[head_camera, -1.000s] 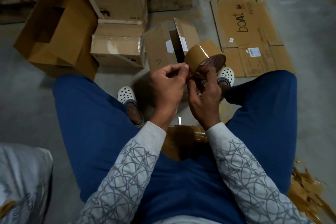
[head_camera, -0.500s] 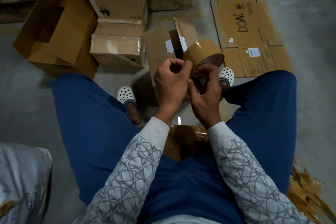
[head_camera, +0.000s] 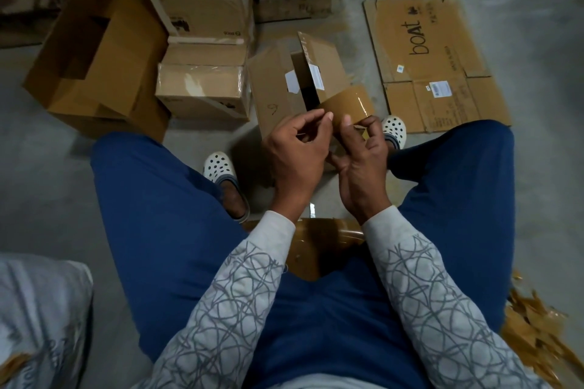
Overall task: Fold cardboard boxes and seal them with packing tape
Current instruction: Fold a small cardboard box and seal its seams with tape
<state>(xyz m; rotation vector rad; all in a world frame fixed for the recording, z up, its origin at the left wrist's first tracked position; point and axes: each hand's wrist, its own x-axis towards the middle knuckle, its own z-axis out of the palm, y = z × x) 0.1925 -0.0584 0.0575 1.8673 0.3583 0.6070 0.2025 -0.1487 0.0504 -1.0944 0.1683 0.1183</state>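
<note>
A roll of tape (head_camera: 346,103) is held up, right hand (head_camera: 363,164) curled round its near rim to steady it, left hand (head_camera: 297,155) pinching its surface, likely lifting the loose end. An unsealed box (head_camera: 275,95) lies just beyond the hands.

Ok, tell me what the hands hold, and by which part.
Tape roll: right hand grips its near edge, thumb on the outer wrap; left hand pinches at that wrap.

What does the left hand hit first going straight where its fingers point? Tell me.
The tape roll: the left hand's fingertips sit at its near edge, and the right hand holds it. Beyond lies the open box, though depth is unclear.
</note>
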